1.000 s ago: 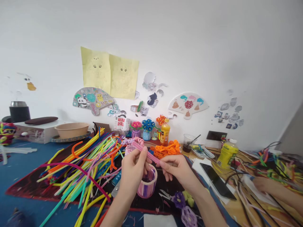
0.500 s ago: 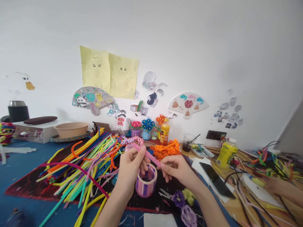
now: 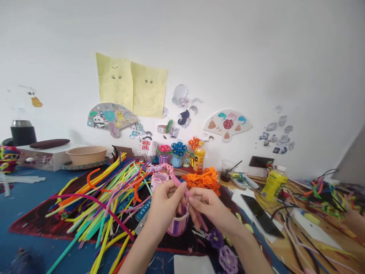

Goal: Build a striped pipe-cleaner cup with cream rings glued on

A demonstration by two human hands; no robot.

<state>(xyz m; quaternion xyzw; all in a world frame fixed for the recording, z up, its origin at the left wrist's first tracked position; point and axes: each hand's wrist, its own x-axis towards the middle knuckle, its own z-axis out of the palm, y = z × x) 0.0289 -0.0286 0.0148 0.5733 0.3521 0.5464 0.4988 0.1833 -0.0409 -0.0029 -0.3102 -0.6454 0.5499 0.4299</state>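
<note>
My left hand (image 3: pixel 167 198) pinches a pink pipe cleaner (image 3: pixel 203 222) between thumb and fingers. Close against it, my right hand (image 3: pixel 207 204) grips the same strand, whose lower end slants down below the fingers. Under both hands stands a purple-and-pink striped cup (image 3: pixel 177 227), its rim partly hidden. A second pink cup (image 3: pixel 158 179) and a chain of pink and lilac loops (image 3: pixel 161 167) lie just beyond my left hand. Below my right hand are scissors (image 3: pixel 198 233), mostly covered, a dark purple flower (image 3: pixel 216 238) and a lilac one (image 3: pixel 228 259).
Many coloured pipe cleaners (image 3: pixel 97 205) are heaped at left. Orange pipe-cleaner pieces (image 3: pixel 203 178) lie behind my hands, near potted flowers (image 3: pixel 177 158) and an orange bottle (image 3: pixel 199 158). At right are a phone (image 3: pixel 261 215), a yellow bottle (image 3: pixel 274 184) and another person's blurred hand (image 3: pixel 355 220).
My right hand has moved left, up against my left hand. The pink strand, earlier stretched between them, now hangs down past the right fingers. The other person's hand has shifted toward the right edge.
</note>
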